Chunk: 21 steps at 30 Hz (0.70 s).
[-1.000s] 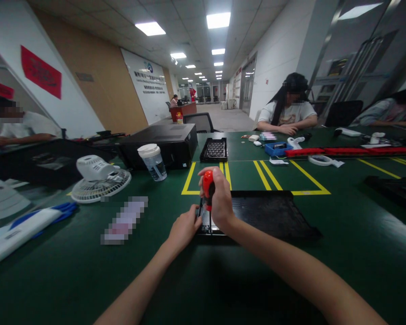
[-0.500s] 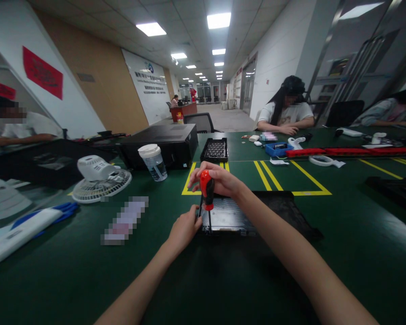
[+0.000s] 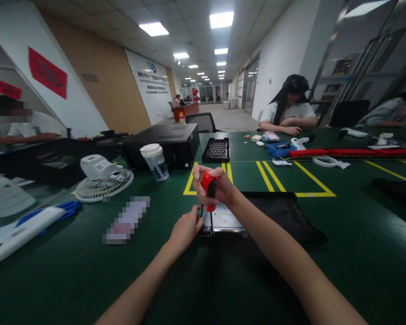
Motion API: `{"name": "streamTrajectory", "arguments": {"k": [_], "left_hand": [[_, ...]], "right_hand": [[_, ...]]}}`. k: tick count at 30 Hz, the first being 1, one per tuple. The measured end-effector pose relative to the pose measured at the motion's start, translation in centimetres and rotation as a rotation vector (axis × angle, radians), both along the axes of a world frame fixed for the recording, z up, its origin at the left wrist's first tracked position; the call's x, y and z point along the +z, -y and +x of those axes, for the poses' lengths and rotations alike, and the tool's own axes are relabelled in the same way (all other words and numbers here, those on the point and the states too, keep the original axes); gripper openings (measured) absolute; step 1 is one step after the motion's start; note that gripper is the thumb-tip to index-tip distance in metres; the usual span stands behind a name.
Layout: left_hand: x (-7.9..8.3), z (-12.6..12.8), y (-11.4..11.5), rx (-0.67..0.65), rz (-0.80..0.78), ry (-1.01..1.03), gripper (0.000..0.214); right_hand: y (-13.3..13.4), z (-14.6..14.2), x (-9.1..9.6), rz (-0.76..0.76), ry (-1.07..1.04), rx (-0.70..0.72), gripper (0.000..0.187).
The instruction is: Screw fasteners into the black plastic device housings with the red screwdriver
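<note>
My right hand (image 3: 216, 185) is closed round the red handle of a screwdriver (image 3: 208, 187) that stands upright, its shaft pointing down onto a flat silver and black device (image 3: 223, 221). The device lies at the near left end of a black tray (image 3: 284, 212) on the green table. My left hand (image 3: 186, 228) rests against the device's left edge, fingers curled on it and holding it still.
A white desk fan (image 3: 101, 176) and a lidded clear cup (image 3: 155, 161) stand to the left, a black box (image 3: 165, 144) and a black parts tray (image 3: 216, 150) behind. Yellow tape lines (image 3: 267, 178) mark the table. Other people sit at the far right and the left.
My right hand has regripped the red handle, going from wrapped low, to fingers on top, to closed round it again. The left hand and the device stay put.
</note>
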<state>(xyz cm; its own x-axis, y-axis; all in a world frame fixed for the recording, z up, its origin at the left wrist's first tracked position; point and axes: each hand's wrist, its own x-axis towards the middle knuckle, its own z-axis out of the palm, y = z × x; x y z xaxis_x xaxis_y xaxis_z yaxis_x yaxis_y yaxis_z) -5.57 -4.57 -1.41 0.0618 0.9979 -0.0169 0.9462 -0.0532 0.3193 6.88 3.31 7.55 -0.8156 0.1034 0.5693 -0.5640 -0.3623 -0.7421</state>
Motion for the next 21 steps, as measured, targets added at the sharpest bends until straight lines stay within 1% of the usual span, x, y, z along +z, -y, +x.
{"name": "streamTrajectory", "arguments": {"k": [5,15,21], "left_hand": [[-0.2,-0.1,-0.1,-0.001,0.018,0.001,0.03],[-0.5,-0.2,-0.3,-0.006,0.01,0.005,0.028],[-0.5,-0.2,-0.2,-0.013,0.03,0.013,0.027]], "right_hand": [[0.6,-0.5,-0.4,-0.057,-0.021,-0.041,0.019],[1.2,-0.4,-0.3,-0.02,-0.021,-0.086,0.019],[1.6,-0.2,-0.3,-0.014,-0.02,-0.167,0.018]]}}
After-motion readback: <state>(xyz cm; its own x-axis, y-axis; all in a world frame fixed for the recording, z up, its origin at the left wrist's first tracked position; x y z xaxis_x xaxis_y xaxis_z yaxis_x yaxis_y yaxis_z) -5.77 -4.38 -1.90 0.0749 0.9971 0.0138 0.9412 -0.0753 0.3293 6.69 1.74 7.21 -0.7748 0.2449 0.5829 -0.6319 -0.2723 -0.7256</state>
